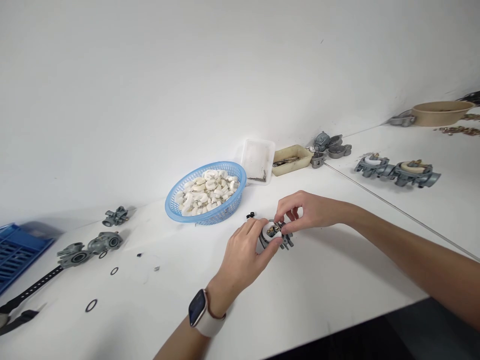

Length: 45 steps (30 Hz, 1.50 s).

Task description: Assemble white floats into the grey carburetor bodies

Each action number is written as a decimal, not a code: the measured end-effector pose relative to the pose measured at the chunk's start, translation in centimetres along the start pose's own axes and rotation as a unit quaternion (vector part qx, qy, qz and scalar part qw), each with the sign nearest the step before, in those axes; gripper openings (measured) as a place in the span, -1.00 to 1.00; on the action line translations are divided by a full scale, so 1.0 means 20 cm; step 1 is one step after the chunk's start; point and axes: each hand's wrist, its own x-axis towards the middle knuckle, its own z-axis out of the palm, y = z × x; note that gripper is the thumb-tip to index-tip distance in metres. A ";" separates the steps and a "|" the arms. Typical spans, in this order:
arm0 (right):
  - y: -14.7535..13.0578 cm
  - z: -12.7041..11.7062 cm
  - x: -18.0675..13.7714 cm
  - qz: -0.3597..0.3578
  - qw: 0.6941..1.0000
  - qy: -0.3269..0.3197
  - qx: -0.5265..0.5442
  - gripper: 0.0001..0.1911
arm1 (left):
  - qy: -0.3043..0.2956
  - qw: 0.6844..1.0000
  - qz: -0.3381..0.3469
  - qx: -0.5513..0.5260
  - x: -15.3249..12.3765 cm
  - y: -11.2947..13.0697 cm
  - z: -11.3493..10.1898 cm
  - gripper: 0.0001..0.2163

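Near the front middle of the white table, my left hand [245, 252] is wrapped around a grey metal carburetor body [288, 242]. A white float [267, 232] sits on its upturned side, with brass parts [276, 228] in the middle. My left thumb and fingers press on either side of the float. From the right, my right hand [300, 210] reaches in, its thumb and index finger closed at the float's hinge end. Whatever small piece lies between those fingertips is too small to make out. A small black part [250, 215] lies just behind the carburetor.
Behind stands a blue basket [225, 212] of white floats, beside a clear tray [258, 155] and a cream tray [294, 162]. More carburetors [412, 172] lie right, others [105, 242] left, near black rings [91, 305]. A blue crate [22, 250] is far left; a tan bowl [437, 117] far right.
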 end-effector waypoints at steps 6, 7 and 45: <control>0.01 0.00 0.00 -0.003 1.000 -0.002 0.003 -0.71 | -0.003 1.000 0.000 0.003 0.00 0.00 -0.01 -0.76; 0.01 0.00 0.00 -0.003 1.000 -0.002 0.004 -0.71 | -0.002 1.000 0.002 0.005 0.00 0.00 -0.01 -0.76; -0.01 0.00 0.00 0.005 1.000 -0.004 -0.009 -0.73 | 0.003 0.999 0.026 0.033 0.00 0.00 0.00 -0.76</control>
